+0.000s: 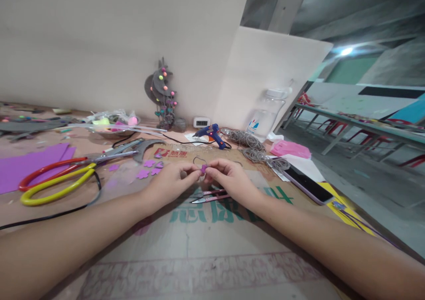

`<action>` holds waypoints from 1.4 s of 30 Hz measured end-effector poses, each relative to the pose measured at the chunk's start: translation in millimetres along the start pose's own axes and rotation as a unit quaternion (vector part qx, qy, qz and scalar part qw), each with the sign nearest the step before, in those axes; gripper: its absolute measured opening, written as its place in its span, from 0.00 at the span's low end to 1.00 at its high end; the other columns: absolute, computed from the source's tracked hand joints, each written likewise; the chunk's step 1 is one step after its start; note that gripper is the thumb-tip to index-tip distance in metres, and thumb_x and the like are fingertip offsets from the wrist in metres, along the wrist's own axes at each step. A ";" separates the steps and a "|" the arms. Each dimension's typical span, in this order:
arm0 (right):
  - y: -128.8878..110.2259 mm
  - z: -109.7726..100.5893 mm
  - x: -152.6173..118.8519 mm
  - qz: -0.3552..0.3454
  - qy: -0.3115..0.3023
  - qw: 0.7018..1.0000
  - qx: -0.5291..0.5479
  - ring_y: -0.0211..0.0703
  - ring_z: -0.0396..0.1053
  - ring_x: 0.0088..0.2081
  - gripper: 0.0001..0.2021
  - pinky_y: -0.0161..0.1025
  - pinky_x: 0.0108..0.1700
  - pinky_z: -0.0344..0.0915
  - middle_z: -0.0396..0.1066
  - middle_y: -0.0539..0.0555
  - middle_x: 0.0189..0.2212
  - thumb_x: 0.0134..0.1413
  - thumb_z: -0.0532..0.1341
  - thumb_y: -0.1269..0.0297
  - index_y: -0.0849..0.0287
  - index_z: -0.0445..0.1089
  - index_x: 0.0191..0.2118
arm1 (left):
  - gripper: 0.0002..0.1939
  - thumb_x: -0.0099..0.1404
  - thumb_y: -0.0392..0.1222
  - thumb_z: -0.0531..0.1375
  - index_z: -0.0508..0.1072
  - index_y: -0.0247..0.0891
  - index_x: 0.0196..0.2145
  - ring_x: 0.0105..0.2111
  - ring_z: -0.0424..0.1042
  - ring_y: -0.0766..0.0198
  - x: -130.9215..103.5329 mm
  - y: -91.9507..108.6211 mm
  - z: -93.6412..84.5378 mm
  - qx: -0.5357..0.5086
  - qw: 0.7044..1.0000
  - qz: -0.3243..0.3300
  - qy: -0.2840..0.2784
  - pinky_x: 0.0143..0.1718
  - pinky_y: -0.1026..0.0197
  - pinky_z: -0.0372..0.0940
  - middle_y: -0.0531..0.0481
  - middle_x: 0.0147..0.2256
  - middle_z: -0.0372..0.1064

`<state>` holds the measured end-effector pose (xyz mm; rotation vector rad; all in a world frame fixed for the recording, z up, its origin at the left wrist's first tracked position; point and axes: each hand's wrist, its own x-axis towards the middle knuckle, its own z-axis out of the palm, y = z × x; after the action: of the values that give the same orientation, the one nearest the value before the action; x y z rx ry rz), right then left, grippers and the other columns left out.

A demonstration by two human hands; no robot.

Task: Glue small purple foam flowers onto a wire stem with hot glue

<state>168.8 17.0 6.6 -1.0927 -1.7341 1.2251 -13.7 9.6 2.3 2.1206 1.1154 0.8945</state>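
Note:
My left hand (pixel 175 178) and my right hand (pixel 232 180) meet over the cardboard, fingertips closed on a small purple foam piece (pixel 203 169) between them. Fingers partly cover it, so its full shape is hidden. A thin grey cord (pixel 199 159) loops up behind the fingertips. Just beneath my hands lie pink-handled thread snips (pixel 210 197), partly under my right hand. Several purple foam flowers (pixel 143 174) rest beside my left hand.
Red-and-yellow-handled scissors (pixel 59 189) and purple foam sheets (pixel 33 162) lie left. Behind stand a blue glue gun (pixel 212 135), a small digital clock (pixel 201 122), a felt moon ornament (pixel 162 91) and a water bottle (pixel 264 116). Grey cord bundles (pixel 252 147) and a phone (pixel 307 182) lie right.

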 end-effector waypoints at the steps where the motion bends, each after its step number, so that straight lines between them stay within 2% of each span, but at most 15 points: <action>1: 0.1 -0.4 0.5 0.003 0.007 1.000 -0.003 0.32 0.65 0.21 0.07 0.30 0.24 0.60 0.70 0.47 0.22 0.52 0.59 0.61 0.60 0.67 0.33 | 0.13 0.64 0.44 0.51 0.73 0.38 0.31 0.31 0.68 0.66 -0.1 -1.0 0.3 -0.002 1.000 0.000 -0.005 0.32 0.66 0.58 0.55 0.29 0.71; 5: 0.1 -1.6 1.9 -0.001 0.036 0.999 -0.014 0.33 0.67 0.22 0.07 0.31 0.26 0.62 0.70 0.48 0.21 0.51 0.59 0.62 0.61 0.66 0.30 | 0.12 0.64 0.44 0.51 0.72 0.39 0.33 0.31 0.68 0.65 1.2 -5.4 2.0 0.008 1.000 -0.013 -0.003 0.34 0.64 0.59 0.54 0.30 0.70; 8: -0.5 -1.1 0.8 -0.006 0.032 0.999 -0.030 0.33 0.67 0.22 0.08 0.31 0.26 0.62 0.70 0.48 0.21 0.51 0.59 0.61 0.61 0.65 0.29 | 0.10 0.64 0.44 0.51 0.68 0.36 0.35 0.33 0.67 0.63 3.0 -9.4 3.3 0.033 0.995 -0.037 0.087 0.35 0.61 0.61 0.51 0.31 0.68; 10: -0.6 -0.2 -0.8 -0.009 0.018 0.999 -0.044 0.34 0.67 0.22 0.08 0.31 0.26 0.62 0.71 0.48 0.22 0.52 0.58 0.61 0.61 0.66 0.29 | 0.11 0.64 0.42 0.51 0.67 0.35 0.40 0.39 0.67 0.61 3.6 -11.8 3.8 0.023 0.990 -0.038 0.136 0.40 0.59 0.62 0.47 0.37 0.68; 11: -0.5 0.2 -1.6 -0.010 0.009 0.999 -0.048 0.34 0.68 0.23 0.08 0.31 0.26 0.62 0.72 0.49 0.22 0.53 0.58 0.61 0.60 0.66 0.29 | 0.12 0.64 0.41 0.50 0.66 0.35 0.43 0.43 0.66 0.60 3.6 -12.7 3.9 0.008 0.990 -0.030 0.138 0.44 0.58 0.61 0.45 0.42 0.67; 13: 0.3 1.0 -2.8 -0.007 -0.004 0.999 -0.047 0.34 0.68 0.23 0.08 0.31 0.26 0.63 0.72 0.49 0.23 0.54 0.56 0.61 0.60 0.66 0.30 | 0.16 0.65 0.40 0.49 0.63 0.38 0.49 0.50 0.63 0.60 3.2 -13.4 3.8 -0.023 0.994 -0.013 0.106 0.50 0.57 0.59 0.45 0.49 0.65; 15: 1.3 1.6 -3.3 0.001 -0.012 0.999 -0.038 0.35 0.69 0.25 0.07 0.32 0.28 0.64 0.72 0.49 0.24 0.55 0.56 0.61 0.59 0.66 0.32 | 0.17 0.65 0.41 0.48 0.63 0.39 0.51 0.51 0.63 0.60 3.0 -13.0 3.3 -0.025 0.997 -0.006 0.072 0.51 0.56 0.58 0.46 0.50 0.65; 17: 1.6 2.2 -3.4 0.012 -0.014 0.999 -0.033 0.35 0.70 0.26 0.07 0.33 0.29 0.65 0.72 0.48 0.24 0.55 0.56 0.61 0.59 0.65 0.33 | 0.15 0.65 0.42 0.48 0.67 0.39 0.47 0.47 0.65 0.59 3.3 -12.1 2.5 0.000 0.998 -0.008 0.057 0.49 0.56 0.59 0.47 0.46 0.68; 19: 0.8 2.6 -3.1 0.015 -0.011 0.999 -0.041 0.36 0.70 0.26 0.06 0.33 0.30 0.66 0.71 0.48 0.23 0.55 0.56 0.62 0.59 0.65 0.33 | 0.14 0.65 0.44 0.47 0.70 0.38 0.39 0.40 0.68 0.60 4.0 -10.9 1.4 0.028 0.998 -0.015 0.053 0.42 0.58 0.61 0.49 0.37 0.71; 22: -0.8 2.3 -2.0 0.005 0.009 0.997 -0.073 0.36 0.69 0.25 0.07 0.33 0.29 0.65 0.72 0.49 0.23 0.54 0.57 0.62 0.60 0.65 0.31 | 0.15 0.65 0.46 0.47 0.68 0.37 0.30 0.30 0.67 0.63 4.4 -8.6 -0.2 0.040 0.997 -0.021 0.066 0.32 0.62 0.60 0.52 0.27 0.67; 27: 1.3 0.4 1.0 0.012 0.033 0.996 -0.077 0.38 0.70 0.27 0.08 0.34 0.30 0.66 0.72 0.51 0.23 0.52 0.57 0.61 0.60 0.65 0.30 | 0.13 0.65 0.46 0.49 0.67 0.37 0.31 0.31 0.66 0.64 1.8 -2.4 -1.4 0.013 0.994 -0.016 0.105 0.32 0.64 0.59 0.53 0.29 0.67; 36: -1.5 1.1 -0.3 0.005 0.035 0.996 -0.077 0.37 0.69 0.26 0.08 0.33 0.29 0.64 0.71 0.50 0.23 0.52 0.58 0.60 0.60 0.65 0.30 | 0.13 0.63 0.47 0.51 0.69 0.37 0.30 0.27 0.67 0.64 0.8 -0.5 1.0 0.011 0.997 -0.038 0.065 0.29 0.64 0.59 0.53 0.25 0.68; 42: -2.1 0.4 -0.6 0.001 0.032 0.995 -0.091 0.37 0.69 0.26 0.09 0.34 0.30 0.64 0.72 0.51 0.23 0.52 0.58 0.59 0.60 0.65 0.30 | 0.13 0.62 0.46 0.51 0.70 0.36 0.28 0.26 0.66 0.65 1.1 -4.3 2.7 0.039 0.997 -0.022 0.060 0.27 0.64 0.58 0.53 0.24 0.68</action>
<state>168.2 15.9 8.4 -1.2246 -1.8228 1.0375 -13.2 12.2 -2.2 2.1196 1.2724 0.9817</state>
